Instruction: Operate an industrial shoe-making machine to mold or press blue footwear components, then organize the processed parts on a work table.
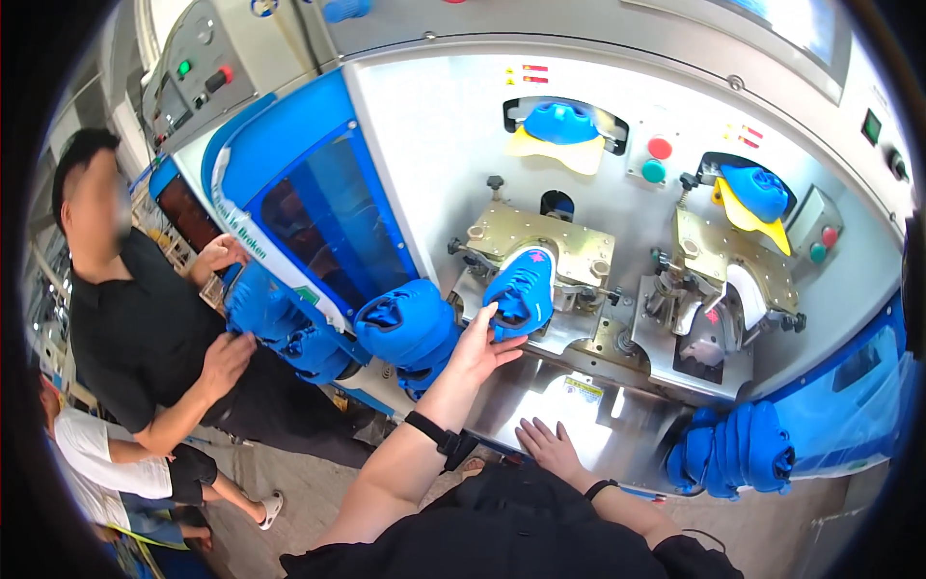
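Up front, blue shoe [521,288] against spread fingers [487,316] of left hand [479,347]

A shiny steel machine bed [540,405] carries two brass-coloured clamp stations: the left station [540,246] holds a blue shoe [521,287] with a pink star, the right station [733,265] a white piece. On its bare front ledge, beside a yellow sticker [583,388], rests the right hand [550,449], flat
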{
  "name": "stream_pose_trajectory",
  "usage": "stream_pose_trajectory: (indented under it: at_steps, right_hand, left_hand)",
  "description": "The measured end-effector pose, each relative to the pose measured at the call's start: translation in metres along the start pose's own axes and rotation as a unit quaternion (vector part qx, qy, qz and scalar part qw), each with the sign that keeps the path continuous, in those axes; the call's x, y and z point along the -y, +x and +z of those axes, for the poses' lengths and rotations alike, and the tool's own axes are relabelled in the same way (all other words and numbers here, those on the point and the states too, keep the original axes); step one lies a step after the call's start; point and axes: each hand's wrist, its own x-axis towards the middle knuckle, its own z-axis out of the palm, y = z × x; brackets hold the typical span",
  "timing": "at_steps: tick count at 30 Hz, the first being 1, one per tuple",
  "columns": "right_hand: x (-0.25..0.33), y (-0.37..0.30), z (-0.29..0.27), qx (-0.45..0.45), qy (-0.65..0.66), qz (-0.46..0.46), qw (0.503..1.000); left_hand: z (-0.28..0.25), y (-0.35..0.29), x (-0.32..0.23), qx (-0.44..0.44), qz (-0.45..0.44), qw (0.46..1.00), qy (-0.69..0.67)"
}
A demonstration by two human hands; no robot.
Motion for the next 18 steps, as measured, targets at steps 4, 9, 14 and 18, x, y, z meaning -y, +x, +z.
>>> stream_pose_trajectory:
  at_steps: [4,9,14,18]
  right_hand:
    - [-0.003,-0.001,0.009,-0.01,0.001,-0.01,1.0]
    - [-0.002,0.0,0.012,-0.021,-0.005,-0.01,1.0]
    - [-0.002,0.001,0.01,-0.016,-0.001,-0.008,1.0]
    - [-0.001,0.002,0.01,-0.018,-0.004,-0.008,1.0]
  left_hand:
    - [-0.01,0.008,0.01,0.018,-0.02,0.999,0.025]
    - [-0.017,0.014,0.022,0.005,-0.007,0.997,0.071]
    - [-0.022,0.02,0.027,0.003,-0.007,0.997,0.077]
    - [-0.027,0.023,0.026,-0.007,0.002,0.997,0.079]
